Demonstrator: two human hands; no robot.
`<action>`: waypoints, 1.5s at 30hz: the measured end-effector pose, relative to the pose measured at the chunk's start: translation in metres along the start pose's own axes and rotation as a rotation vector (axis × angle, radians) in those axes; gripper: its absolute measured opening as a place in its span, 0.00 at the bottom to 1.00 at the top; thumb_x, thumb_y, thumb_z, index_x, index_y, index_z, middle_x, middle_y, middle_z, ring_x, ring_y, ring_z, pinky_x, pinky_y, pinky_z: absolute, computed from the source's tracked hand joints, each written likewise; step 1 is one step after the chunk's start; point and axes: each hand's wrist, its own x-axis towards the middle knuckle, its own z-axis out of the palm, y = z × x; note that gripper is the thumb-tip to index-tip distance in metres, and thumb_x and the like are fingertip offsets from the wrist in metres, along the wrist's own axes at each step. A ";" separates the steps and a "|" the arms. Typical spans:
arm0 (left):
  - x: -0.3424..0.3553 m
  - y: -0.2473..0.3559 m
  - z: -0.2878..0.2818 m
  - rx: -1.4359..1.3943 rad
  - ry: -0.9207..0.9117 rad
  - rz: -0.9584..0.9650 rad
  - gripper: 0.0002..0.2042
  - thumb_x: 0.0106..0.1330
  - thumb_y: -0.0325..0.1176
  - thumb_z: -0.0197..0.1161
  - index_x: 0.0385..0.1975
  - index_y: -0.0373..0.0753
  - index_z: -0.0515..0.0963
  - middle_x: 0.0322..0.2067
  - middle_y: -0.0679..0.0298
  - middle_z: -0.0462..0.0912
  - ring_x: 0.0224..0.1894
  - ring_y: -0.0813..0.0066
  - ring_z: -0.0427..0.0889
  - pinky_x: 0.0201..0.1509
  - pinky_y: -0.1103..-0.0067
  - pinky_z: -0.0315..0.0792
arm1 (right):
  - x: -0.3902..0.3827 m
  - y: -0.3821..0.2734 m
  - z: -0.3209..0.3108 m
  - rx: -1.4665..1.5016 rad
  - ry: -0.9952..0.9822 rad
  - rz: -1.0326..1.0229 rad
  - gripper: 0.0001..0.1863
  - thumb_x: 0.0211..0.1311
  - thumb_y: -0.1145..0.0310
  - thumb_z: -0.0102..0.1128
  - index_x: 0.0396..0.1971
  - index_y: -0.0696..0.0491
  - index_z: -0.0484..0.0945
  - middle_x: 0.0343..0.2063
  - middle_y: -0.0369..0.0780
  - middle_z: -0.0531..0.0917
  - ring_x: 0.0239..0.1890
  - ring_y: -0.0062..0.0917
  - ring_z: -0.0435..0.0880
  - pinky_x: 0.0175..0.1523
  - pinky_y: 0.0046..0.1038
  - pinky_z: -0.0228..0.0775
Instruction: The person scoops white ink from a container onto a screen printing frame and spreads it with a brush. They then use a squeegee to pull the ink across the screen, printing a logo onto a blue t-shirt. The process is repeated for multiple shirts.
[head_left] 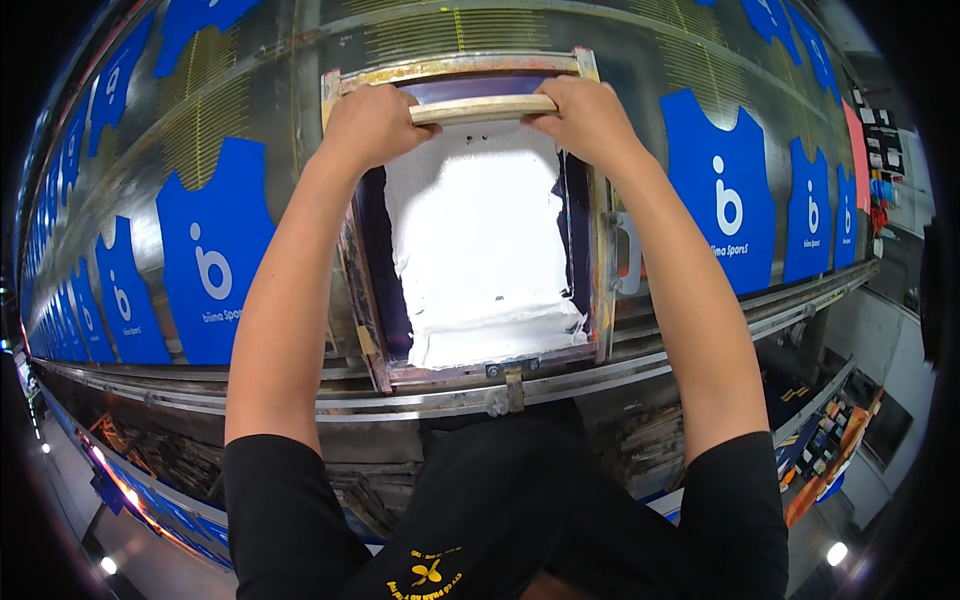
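Observation:
My left hand (372, 125) and my right hand (585, 120) are closed on the two ends of a pale wooden squeegee (485, 108). It lies crosswise at the far end of a screen-printing frame (462, 68). Thick white ink (480, 230) covers most of the mesh on the near side of the squeegee, with a ridge heaped toward the near end. Dark purple strips of screen show along both sides of the ink. Whatever is under the frame is hidden.
Blue cut garment pieces with white prints lie on the long table, including one at left (215, 250) and one at right (722, 190). A metal rail (640, 372) runs along the near edge, with a clamp fitting (514, 385) at the frame's near end.

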 end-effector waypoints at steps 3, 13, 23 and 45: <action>-0.023 0.008 0.012 -0.042 0.039 -0.011 0.22 0.62 0.59 0.74 0.40 0.45 0.93 0.29 0.53 0.90 0.37 0.50 0.91 0.45 0.59 0.84 | -0.026 -0.008 0.013 -0.002 0.058 -0.022 0.11 0.59 0.61 0.77 0.35 0.52 0.88 0.32 0.42 0.88 0.43 0.41 0.86 0.52 0.41 0.73; -0.229 0.078 0.085 -0.120 0.085 0.056 0.17 0.53 0.39 0.79 0.43 0.43 0.91 0.36 0.58 0.92 0.39 0.55 0.89 0.49 0.63 0.79 | -0.240 -0.074 0.034 0.058 0.064 -0.079 0.20 0.47 0.73 0.72 0.45 0.52 0.84 0.42 0.37 0.87 0.47 0.36 0.83 0.56 0.43 0.68; -0.334 0.115 0.122 -0.160 0.214 0.122 0.38 0.41 0.25 0.77 0.62 0.34 0.81 0.58 0.51 0.85 0.62 0.52 0.82 0.69 0.58 0.70 | -0.342 -0.113 0.031 0.041 0.064 -0.074 0.29 0.43 0.75 0.72 0.52 0.54 0.85 0.53 0.41 0.85 0.58 0.36 0.82 0.64 0.44 0.67; -0.016 0.001 0.011 -0.139 0.098 0.036 0.14 0.59 0.49 0.77 0.36 0.46 0.92 0.30 0.53 0.91 0.35 0.48 0.89 0.43 0.59 0.81 | -0.019 -0.001 0.009 0.010 0.064 -0.019 0.12 0.58 0.64 0.79 0.36 0.53 0.87 0.32 0.42 0.88 0.40 0.42 0.87 0.48 0.42 0.75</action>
